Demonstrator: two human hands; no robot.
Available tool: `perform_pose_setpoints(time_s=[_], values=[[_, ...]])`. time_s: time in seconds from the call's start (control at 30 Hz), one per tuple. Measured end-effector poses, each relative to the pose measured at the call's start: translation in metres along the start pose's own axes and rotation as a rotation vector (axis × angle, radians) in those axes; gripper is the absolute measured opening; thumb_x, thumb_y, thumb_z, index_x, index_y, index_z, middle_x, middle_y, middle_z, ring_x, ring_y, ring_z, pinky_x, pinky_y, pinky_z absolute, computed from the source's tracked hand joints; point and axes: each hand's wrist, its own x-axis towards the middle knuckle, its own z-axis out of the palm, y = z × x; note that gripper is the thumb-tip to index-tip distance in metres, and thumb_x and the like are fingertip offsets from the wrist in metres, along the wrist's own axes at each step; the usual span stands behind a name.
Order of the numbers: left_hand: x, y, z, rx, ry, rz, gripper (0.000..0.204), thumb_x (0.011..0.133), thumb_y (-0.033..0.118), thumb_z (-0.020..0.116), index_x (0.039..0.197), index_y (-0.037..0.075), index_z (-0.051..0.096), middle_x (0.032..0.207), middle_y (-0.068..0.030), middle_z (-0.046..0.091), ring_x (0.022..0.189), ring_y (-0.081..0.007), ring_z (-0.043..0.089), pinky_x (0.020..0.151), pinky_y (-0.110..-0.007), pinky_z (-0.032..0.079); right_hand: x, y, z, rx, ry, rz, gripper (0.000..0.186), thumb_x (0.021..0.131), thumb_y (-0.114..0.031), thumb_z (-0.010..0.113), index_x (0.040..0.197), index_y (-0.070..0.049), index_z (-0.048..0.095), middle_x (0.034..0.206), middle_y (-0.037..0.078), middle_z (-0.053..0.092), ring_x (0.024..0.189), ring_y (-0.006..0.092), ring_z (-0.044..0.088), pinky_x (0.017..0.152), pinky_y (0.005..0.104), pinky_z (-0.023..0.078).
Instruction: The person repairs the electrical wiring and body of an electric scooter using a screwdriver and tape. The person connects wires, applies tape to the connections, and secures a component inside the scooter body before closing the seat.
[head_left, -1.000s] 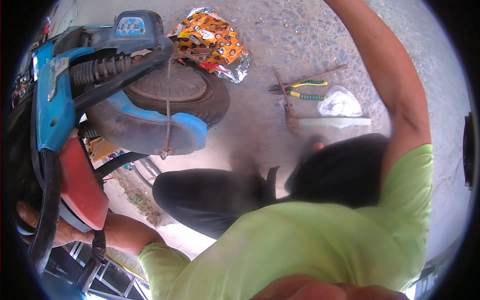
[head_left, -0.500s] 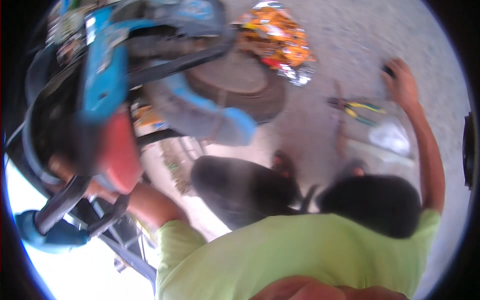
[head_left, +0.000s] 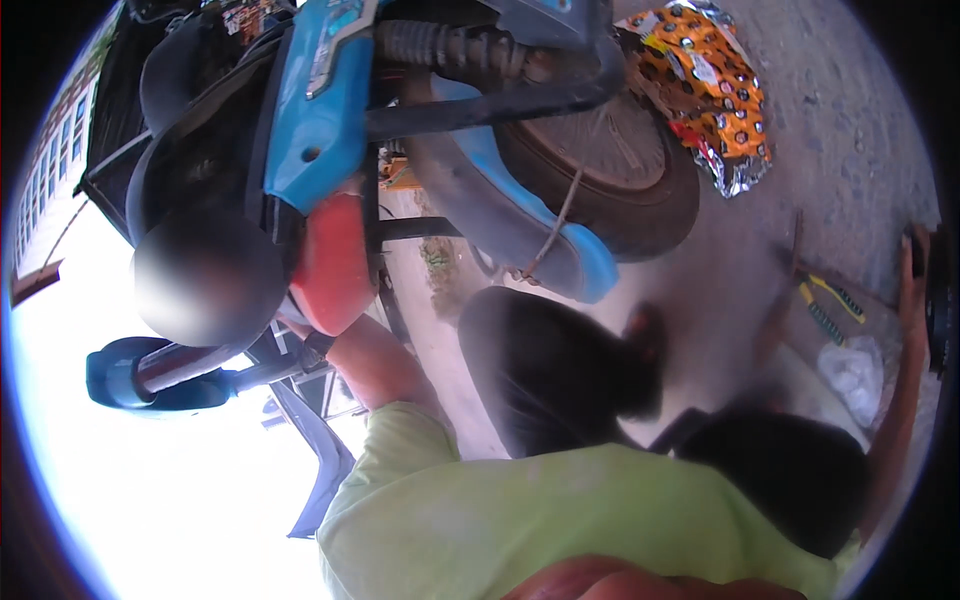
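Gravel ground (head_left: 850,130) lies under a blue scooter (head_left: 330,120) at eleven o'clock. My right hand (head_left: 912,275), at three o'clock, hangs near yellow-handled pliers (head_left: 830,305); I cannot tell its grip. My left hand is hidden behind the scooter's red panel (head_left: 335,265).

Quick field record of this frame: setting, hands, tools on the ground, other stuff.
setting: person crouched on gravel ground beside a blue motorbike
left hand: hidden behind the red panel; forearm reaches up to it
right hand: stretched to the frame edge, grip unclear
wheel: tyre under a blue mudguard
tools: yellow-green pliers on the ground
other: orange foil wrapper, white plastic bag
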Motion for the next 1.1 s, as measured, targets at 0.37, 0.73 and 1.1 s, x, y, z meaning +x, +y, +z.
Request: perform_pose_setpoints(time_s=[0.37, 0.73, 1.1], values=[[0.003, -0.038, -0.006, 0.118, 0.036, -0.051, 0.059, 0.084, 0.047, 0.083, 0.124, 0.006, 0.068, 0.101, -0.0149, 0.071, 0.097, -0.0297, 0.070, 0.095, -0.046, 0.051, -0.002, -0.021, 0.013, 0.011, -0.009, 0.022, 0.026, 0.095, -0.016, 0.072, 0.118, -0.005, 0.069, 0.119, 0.013, 0.069, 0.109, 0.0299, 0.068, 0.096, 0.0369, 0.053], [0.013, -0.043, -0.003, -0.034, -0.046, 0.093, 0.073, 0.076, 0.049, 0.089, 0.128, 0.003, 0.067, 0.106, -0.0151, 0.074, 0.095, -0.0274, 0.072, 0.097, -0.043, 0.053, 0.014, -0.070, -0.019, -0.171, -0.144, 0.095, 0.032, 0.093, -0.021, 0.070, 0.121, -0.005, 0.066, 0.119, 0.016, 0.067, 0.109, 0.0362, 0.066, 0.095, 0.0396, 0.052], [0.014, -0.034, -0.023, -1.206, -0.631, -0.198, 0.064, 0.083, 0.022, 0.084, 0.136, -0.003, 0.060, 0.126, -0.0179, 0.068, 0.116, -0.0271, 0.064, 0.100, -0.038, 0.050, 0.164, -0.295, -0.027, 0.161, -0.345, -0.015, 0.037, 0.093, -0.022, 0.067, 0.122, 0.002, 0.066, 0.103, 0.013, 0.072, 0.095, 0.0197, 0.068, 0.089, 0.0342, 0.054]])
